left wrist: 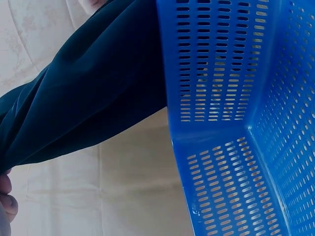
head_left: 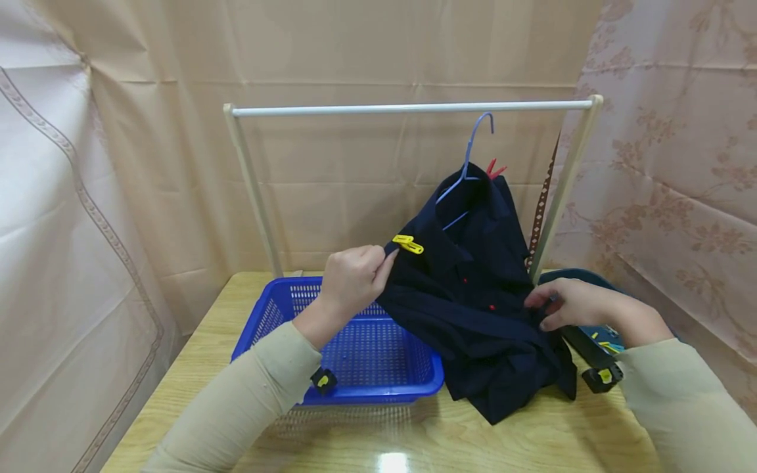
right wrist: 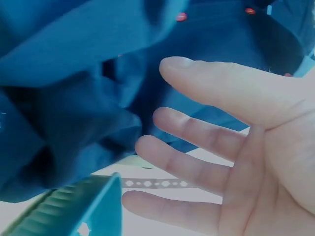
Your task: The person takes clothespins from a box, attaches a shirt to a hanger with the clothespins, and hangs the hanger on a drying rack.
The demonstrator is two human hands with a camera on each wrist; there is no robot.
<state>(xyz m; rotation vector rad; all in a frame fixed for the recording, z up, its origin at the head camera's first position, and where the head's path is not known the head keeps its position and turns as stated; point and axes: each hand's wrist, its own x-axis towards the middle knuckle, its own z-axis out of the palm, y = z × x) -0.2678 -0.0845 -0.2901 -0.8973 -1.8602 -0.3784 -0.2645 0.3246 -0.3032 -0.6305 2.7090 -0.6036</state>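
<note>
A dark navy shirt (head_left: 473, 282) with red buttons is held up at a slant, a blue hanger (head_left: 467, 154) inside its collar. The hanger's hook shows just below the white rail. My left hand (head_left: 355, 272) grips the shirt at its left shoulder, beside a yellow clothespin (head_left: 408, 244). In the left wrist view only a few fingertips (left wrist: 7, 201) show against the cloth. My right hand (head_left: 579, 305) is at the shirt's right side, its fingers (right wrist: 192, 128) spread and relaxed around no cloth. A red clothespin (head_left: 495, 169) sits at the other shoulder.
A blue perforated basket (head_left: 369, 395) stands on the wooden table (head_left: 195, 394), left of and partly behind the shirt. The rack's white rail (head_left: 355, 110) spans above. At right, a dark teal container (head_left: 576, 276) has several small clothespins (head_left: 609, 345) in it. Curtains surround the table.
</note>
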